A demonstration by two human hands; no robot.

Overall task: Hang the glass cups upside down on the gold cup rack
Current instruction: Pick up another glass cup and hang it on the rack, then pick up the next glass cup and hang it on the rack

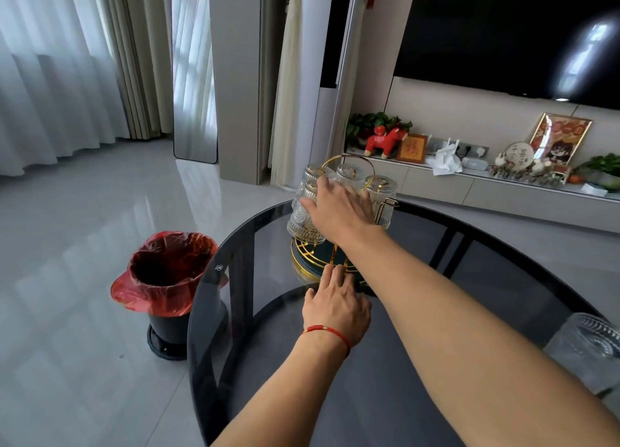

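The gold cup rack (349, 159) stands at the far side of a round dark glass table (419, 312). Several ribbed glass cups hang upside down on it. My right hand (339, 208) reaches over the rack and grips the front left glass cup (303, 223), which is upside down on a peg. My left hand (337, 304), with a red string bracelet at the wrist, rests on the table with its fingertips touching the rack's gold base (308, 262). One more glass cup (590, 349) stands on the table at the right edge of the view.
A black bin with a red liner (171, 275) stands on the tiled floor left of the table. Behind the table runs a low TV cabinet (486, 185) with ornaments and plants. A standing mirror (194, 77) and curtains are at the back left.
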